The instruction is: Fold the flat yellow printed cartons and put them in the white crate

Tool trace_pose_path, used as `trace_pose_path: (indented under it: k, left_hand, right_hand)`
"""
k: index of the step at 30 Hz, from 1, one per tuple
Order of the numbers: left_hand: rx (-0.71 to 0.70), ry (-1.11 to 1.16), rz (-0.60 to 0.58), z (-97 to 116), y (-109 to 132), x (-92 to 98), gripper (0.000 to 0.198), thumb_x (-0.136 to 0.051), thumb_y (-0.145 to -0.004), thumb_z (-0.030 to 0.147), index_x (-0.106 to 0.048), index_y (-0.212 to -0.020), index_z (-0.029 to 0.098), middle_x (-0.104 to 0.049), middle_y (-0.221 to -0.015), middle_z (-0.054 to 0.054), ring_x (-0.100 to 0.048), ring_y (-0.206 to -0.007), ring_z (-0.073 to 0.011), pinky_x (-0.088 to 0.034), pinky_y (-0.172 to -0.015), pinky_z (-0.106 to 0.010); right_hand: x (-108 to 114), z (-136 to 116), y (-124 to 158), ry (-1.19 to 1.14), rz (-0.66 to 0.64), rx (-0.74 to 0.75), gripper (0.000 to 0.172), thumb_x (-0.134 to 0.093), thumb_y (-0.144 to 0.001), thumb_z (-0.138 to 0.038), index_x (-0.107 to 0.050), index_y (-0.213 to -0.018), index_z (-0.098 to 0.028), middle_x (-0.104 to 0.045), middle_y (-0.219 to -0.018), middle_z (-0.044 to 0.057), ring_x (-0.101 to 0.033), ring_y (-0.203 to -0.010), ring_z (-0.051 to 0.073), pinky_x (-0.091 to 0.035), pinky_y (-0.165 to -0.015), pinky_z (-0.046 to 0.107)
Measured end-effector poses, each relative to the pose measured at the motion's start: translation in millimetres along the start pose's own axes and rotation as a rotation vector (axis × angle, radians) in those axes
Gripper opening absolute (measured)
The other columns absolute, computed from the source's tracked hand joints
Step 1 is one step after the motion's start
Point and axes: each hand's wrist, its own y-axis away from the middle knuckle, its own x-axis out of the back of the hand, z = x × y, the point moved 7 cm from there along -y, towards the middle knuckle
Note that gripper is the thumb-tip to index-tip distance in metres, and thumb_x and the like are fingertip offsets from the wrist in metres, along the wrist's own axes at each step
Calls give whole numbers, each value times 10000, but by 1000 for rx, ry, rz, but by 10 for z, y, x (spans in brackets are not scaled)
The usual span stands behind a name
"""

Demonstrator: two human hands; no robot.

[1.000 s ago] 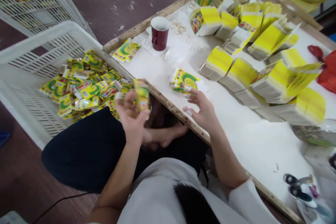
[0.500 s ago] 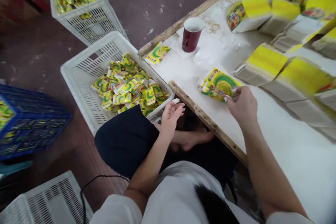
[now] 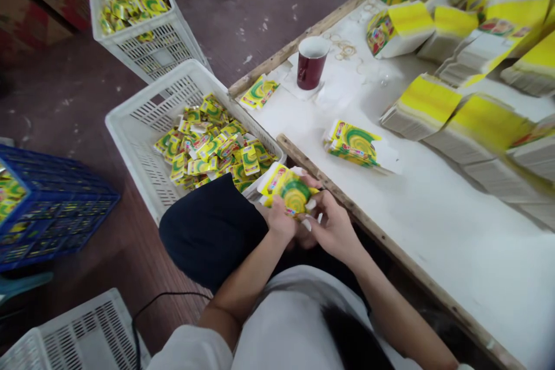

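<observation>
Both hands meet over my lap at the table's near edge. My left hand (image 3: 280, 221) and my right hand (image 3: 332, 225) are closed on a flat yellow and green printed packet (image 3: 289, 189), held between them. A small pile of the same flat packets (image 3: 353, 143) lies on the white table (image 3: 433, 214) just beyond my hands. A white slatted crate (image 3: 143, 127) to my left holds several folded yellow and green packets (image 3: 210, 144).
A dark red mug (image 3: 310, 63) stands near the table's far corner, with a few packets (image 3: 259, 92) beside it. Thick stacks of yellow sheets (image 3: 459, 110) fill the right side. A second white crate (image 3: 139, 23), a blue crate (image 3: 47, 214) and another white crate (image 3: 73, 335) sit on the floor.
My right hand took a flat packet from the pile on the table and brought it back to my lap. My left hand, open before, closed on it too.
</observation>
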Motion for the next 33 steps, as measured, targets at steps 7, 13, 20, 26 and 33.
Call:
trace_pose_path:
  k: [7, 13, 20, 26, 33]
  left_hand:
    - [163, 687, 206, -198, 5, 154, 662, -490, -743, 880, -528, -770, 220, -551, -689, -10, -643, -746, -197, -560, -713, -332]
    - [158, 587, 119, -331, 10, 129, 557, -817, -677, 627, -695, -1025, 210, -730, -917, -40, -698, -892, -201, -554, -818, -312]
    - [35, 454, 123, -180, -53, 382, 491, -749, -781, 601, -694, -1073, 211, -770, -1018, -68, -731, -942, -222, -572, -882, -359]
    - [-85, -94, -218, 176, -49, 356, 908, -793, -653, 696, -505, -1354, 196, -611, -1364, -173, -582, -1280, -340, -442, -1119, -502]
    - [86, -370, -319, 103, 99, 4, 855, -825, -698, 408, -402, -1410, 198, -606, -1357, -132, -619, -1217, -304, -501, -1052, -472]
  right_hand:
    - [-85, 210, 41, -66, -23, -80, 390, -750, -773, -248, -514, -1083, -241, -615, -912, -6, -576, -738, 144, -484, -663, 269]
    - [436, 114, -20, 144, 195, 27, 155, -629, -875, -205, -604, -1023, -243, -651, -828, -10, -614, -716, 156, -494, -649, 272]
    - [792, -138, -56, 453, 240, 294, 254, -580, -853, -61, -676, -973, -263, -690, -886, 1, -653, -802, 178, -522, -699, 294]
    - [765, -430, 13, 793, 42, 578, 240, -546, -928, -65, -687, -1002, -245, -709, -912, 48, -604, -888, 217, -520, -831, 360]
    - [479, -433, 176, 783, 236, 682, 255, -569, -923, -35, -657, -1017, -255, -700, -910, 40, -605, -875, 198, -526, -831, 353]
